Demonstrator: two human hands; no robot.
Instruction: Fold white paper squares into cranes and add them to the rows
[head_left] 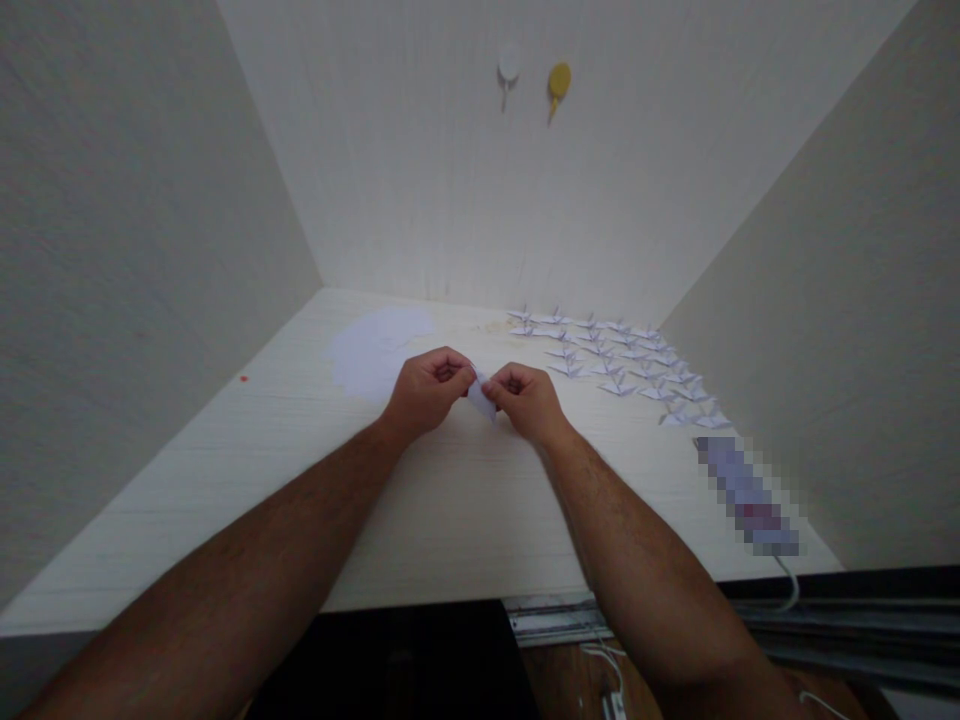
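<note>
Between my hands, just above the tabletop, is a small folded piece of white paper (482,400). My left hand (431,388) pinches its upper left edge between thumb and fingers. On the other side, my right hand (526,397) pinches its right edge. The paper tapers to a point at the lower end, and my fingers hide part of it. Close behind my left hand lies a spread of white paper sheets (367,345). To the right of my right hand stand several folded white paper cranes (616,383) in rows.
The pale table (450,530) is enclosed by walls at the left, back and right. A pixelated flat object (746,495) with a white cable (789,585) lies near the right edge. A white hook (508,68) and a yellow hook (559,82) are on the back wall.
</note>
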